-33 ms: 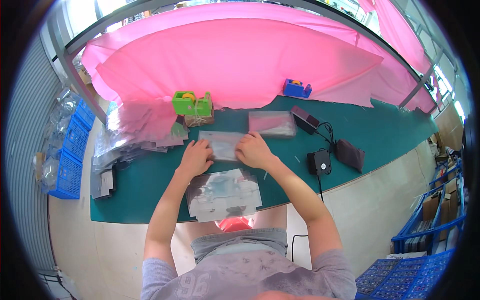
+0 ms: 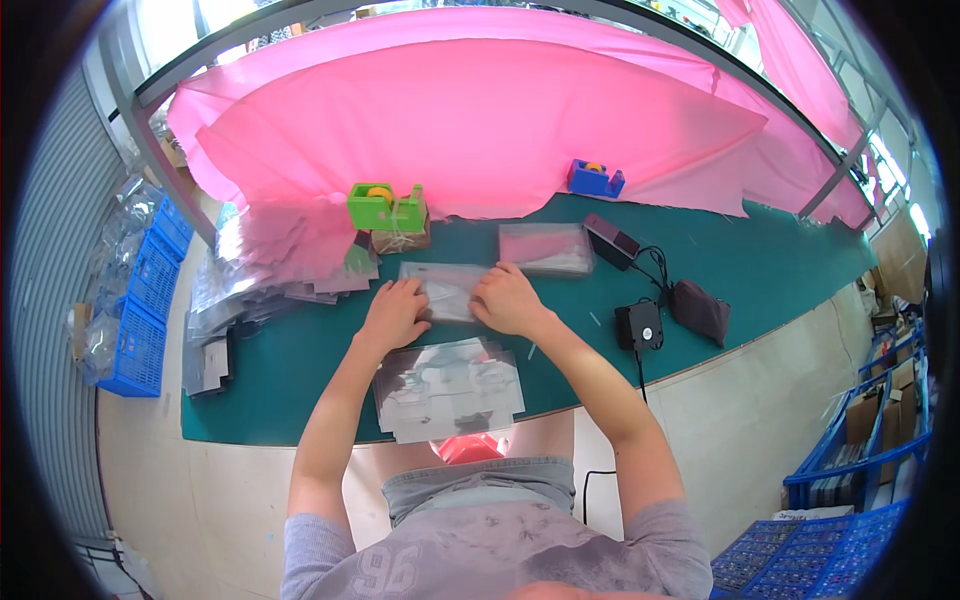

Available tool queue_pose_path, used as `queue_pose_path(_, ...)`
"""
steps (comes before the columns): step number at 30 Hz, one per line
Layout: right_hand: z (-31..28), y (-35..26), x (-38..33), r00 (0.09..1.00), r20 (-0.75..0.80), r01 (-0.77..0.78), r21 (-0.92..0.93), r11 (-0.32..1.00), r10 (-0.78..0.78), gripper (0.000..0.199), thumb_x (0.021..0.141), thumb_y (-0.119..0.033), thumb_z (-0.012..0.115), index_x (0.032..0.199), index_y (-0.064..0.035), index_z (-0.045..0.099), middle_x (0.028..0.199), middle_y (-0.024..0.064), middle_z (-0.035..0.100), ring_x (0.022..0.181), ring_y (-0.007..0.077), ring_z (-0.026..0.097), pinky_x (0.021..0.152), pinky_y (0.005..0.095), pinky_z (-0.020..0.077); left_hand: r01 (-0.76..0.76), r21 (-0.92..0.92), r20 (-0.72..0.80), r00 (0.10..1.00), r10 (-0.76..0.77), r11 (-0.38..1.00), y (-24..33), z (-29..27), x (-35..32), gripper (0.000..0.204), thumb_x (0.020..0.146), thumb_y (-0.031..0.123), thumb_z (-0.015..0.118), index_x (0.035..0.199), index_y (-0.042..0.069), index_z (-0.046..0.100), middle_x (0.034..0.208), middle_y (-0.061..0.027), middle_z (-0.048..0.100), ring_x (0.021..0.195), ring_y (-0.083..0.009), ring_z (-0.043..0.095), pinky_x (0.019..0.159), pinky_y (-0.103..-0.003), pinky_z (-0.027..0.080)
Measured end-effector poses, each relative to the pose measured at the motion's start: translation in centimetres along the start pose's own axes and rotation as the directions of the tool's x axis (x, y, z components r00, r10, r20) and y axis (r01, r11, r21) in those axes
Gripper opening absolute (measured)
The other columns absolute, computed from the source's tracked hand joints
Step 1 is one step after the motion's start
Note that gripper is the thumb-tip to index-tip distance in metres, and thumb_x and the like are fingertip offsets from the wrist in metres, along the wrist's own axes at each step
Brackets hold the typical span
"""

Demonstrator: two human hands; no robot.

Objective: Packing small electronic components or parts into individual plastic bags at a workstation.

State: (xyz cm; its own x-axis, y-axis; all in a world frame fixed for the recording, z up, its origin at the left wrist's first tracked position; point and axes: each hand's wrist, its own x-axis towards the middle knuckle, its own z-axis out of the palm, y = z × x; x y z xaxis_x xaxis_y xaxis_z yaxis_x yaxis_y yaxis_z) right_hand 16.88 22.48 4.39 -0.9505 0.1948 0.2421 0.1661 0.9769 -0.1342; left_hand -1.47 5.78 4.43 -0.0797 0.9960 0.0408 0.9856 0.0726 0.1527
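A flat stack of clear plastic sheets [image 2: 448, 292] lies on the green table in front of me. My left hand [image 2: 396, 315] grips its left end, fingers bent over the top and thumb by the near edge. At the right end, my right hand [image 2: 508, 300] has its fingers curled on the same stack. Nearer to me, between my forearms, a pile of transparent flat plastic pieces with notched outlines [image 2: 448, 390] rests at the table's front edge. Another neat clear plastic stack [image 2: 545, 250] sits just beyond my right hand.
Loose plastic sheets [image 2: 270, 260] spread over the table's left side. A green tape dispenser [image 2: 385, 210] and a blue one [image 2: 595, 180] stand at the back. Right are a black device [image 2: 638, 326], a dark pouch [image 2: 700, 310] and cables. Blue crates [image 2: 140, 335] stand left.
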Motion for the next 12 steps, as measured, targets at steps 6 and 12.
queue_pose_path(6,-7.5,-0.9,1.2,0.973,-0.225,0.127,0.315,0.940,-0.056,0.026,0.086,-0.017,0.066,0.109,-0.0055,0.069,0.105,0.0131,0.070,0.105,0.0264,0.065,0.095,0.0422,0.0472,-0.064,0.049,-0.339,0.938,0.077,0.997,1.2,1.2,-0.9,0.037,0.074,0.023,0.078,0.100,0.008,0.057,0.121,-0.0157,0.051,0.123,-0.0341,0.048,0.110,-0.051,0.034)
queue_pose_path(12,-26.2,-11.3,-3.5,0.771,-0.633,0.596,0.682,0.424,-0.066,0.098,0.077,-0.053,0.077,0.149,-0.0040,0.031,0.134,0.0284,0.052,0.093,0.0285,0.067,0.078,0.0391,0.0564,0.032,-0.341,-0.422,0.888,-0.183,0.940,5.3,-4.3,-4.7,0.037,0.079,0.017,0.074,0.112,0.007,0.061,0.127,-0.0179,0.051,0.122,-0.0368,0.049,0.103,-0.044,0.042)
